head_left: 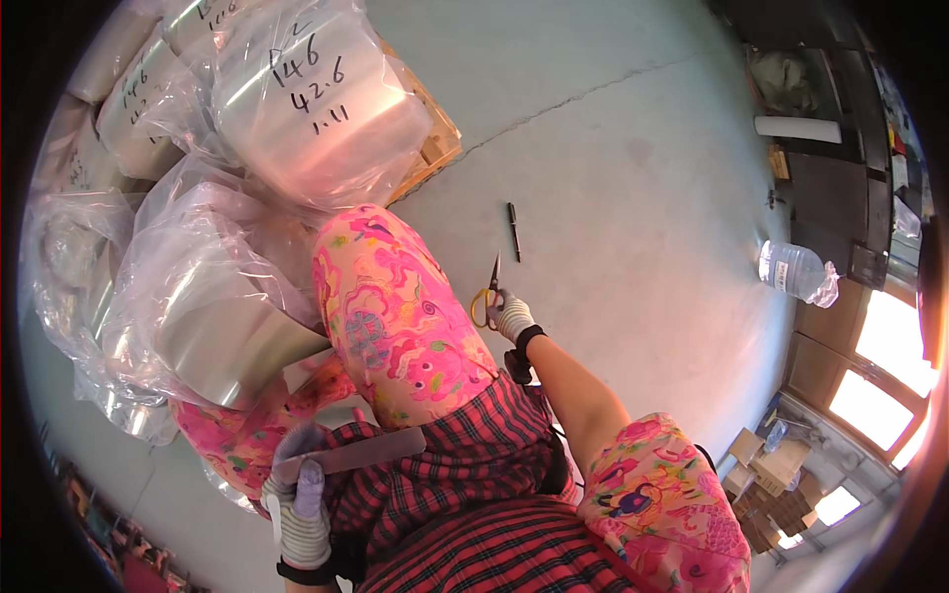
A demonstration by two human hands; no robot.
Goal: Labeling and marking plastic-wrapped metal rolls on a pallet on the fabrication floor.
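In a striped glove with grey-purple fingers, my left hand (303,514) is closed on a flat, dull brownish-grey strip (371,453) lying across my plaid apron at lap height. What the strip is made of I cannot make out. My right hand (511,314), gloved the same way, reaches down near the floor beside my knee. Its fingers are closed on a pair of scissors (483,308) with yellow handles, the dark blades pointing away from me. Just beyond the blade tips, a black marker pen (514,233) lies on the floor.
Large shiny rolls (316,109) wrapped in clear plastic stand on a wooden pallet (440,138) at the far left. A nearer wrapped roll (232,341) sits against my left leg. A clear water jug (791,270) and dark shelving (835,198) are at the right; cardboard boxes (781,463) lie lower right.
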